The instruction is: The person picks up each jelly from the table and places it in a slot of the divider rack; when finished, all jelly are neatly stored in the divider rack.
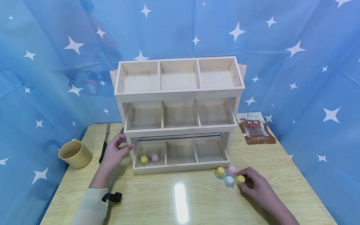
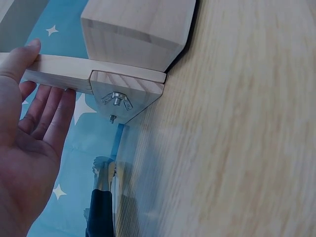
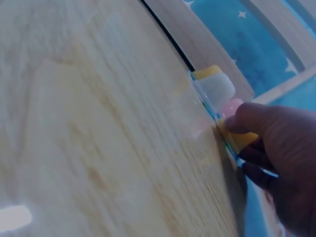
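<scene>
A three-tier wooden rack (image 1: 180,167) stands on the table, each tier split into three compartments. My left hand (image 1: 118,150) holds the rack's left side bar (image 2: 61,68), thumb on one side and fingers on the other. My right hand (image 1: 257,187) pinches a small yellow jelly cup (image 1: 239,179) by the rack's front right corner. Touching or close beside it are another yellow cup (image 1: 220,172), a pink cup (image 1: 231,170) and a white cup (image 1: 229,181). In the bottom-left compartment sit a yellow cup (image 1: 144,160) and a pink cup (image 1: 155,158).
Left of the rack stands a yellow mug (image 1: 80,156), with black-handled tongs (image 1: 103,151) lying between it and the rack. A brown snack bag (image 1: 257,131) lies at the back right. Behind everything hangs a blue star-patterned cloth (image 1: 174,28).
</scene>
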Available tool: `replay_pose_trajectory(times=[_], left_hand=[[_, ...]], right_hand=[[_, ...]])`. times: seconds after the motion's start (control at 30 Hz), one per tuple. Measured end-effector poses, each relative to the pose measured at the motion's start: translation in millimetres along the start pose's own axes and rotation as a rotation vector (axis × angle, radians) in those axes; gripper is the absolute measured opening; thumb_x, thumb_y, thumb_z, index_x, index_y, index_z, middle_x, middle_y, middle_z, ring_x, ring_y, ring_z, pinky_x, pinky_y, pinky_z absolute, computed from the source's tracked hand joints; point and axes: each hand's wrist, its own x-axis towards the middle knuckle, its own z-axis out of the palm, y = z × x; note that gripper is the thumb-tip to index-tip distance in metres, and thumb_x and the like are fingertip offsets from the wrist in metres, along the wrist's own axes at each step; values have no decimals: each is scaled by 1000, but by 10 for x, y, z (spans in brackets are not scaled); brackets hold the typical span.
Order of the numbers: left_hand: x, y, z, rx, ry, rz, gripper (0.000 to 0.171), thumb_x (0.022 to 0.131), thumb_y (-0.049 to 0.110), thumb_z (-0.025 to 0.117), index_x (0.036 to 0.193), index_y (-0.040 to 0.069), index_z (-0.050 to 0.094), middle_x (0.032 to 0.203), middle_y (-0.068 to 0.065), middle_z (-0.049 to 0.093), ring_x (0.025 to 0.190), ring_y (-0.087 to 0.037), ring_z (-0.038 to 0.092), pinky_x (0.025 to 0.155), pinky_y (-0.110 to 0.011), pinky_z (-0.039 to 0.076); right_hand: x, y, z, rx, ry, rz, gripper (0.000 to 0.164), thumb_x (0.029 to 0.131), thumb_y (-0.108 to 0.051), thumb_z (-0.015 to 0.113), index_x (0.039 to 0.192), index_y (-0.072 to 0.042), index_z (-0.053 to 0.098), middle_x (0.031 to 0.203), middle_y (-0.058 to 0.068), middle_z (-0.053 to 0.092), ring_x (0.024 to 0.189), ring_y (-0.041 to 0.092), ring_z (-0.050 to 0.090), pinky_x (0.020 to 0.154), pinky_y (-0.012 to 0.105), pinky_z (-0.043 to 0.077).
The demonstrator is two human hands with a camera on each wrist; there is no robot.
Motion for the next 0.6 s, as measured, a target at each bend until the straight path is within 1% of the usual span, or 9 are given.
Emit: replay_pose_trajectory(times=[0.13,0.37,0.53,0.6], left_hand=[[-2,2,0,7,5,4,40,102,8,82,134,-5,61,132,-29,67,114,-25,74,92,-22,63],[0,4,-1,-3,2,8,39,103,7,81,135,-5,62,132,-30,67,113,-23,74,92,-22,63],[1,6,0,-2,2,3,40,103,7,81,135,-5,62,132,-30,67,113,-22,75,92,-22,63],[-2,11,-1,1,3,1,40,102,7,81,135,-5,62,132,-30,67,113,-21,75,92,-22,63]], right_hand=[[8,-12,-24,-2,4,-4,39,87,7,89,116,-14,73,109,-7,66,88,6,59,70,24,56],[49,-37,-127,-48,6,-31,42,82,8,92,116,-11,74,110,-7,68,92,4,62,73,24,59],[66,-59,-200,-43,-10,-29,41,84,5,92,117,-11,74,111,-9,67,96,3,63,79,25,61],[88,-75,-209,-42,-4,-46,41,85,6,92,117,-11,74,112,-10,68,98,4,64,80,26,61]])
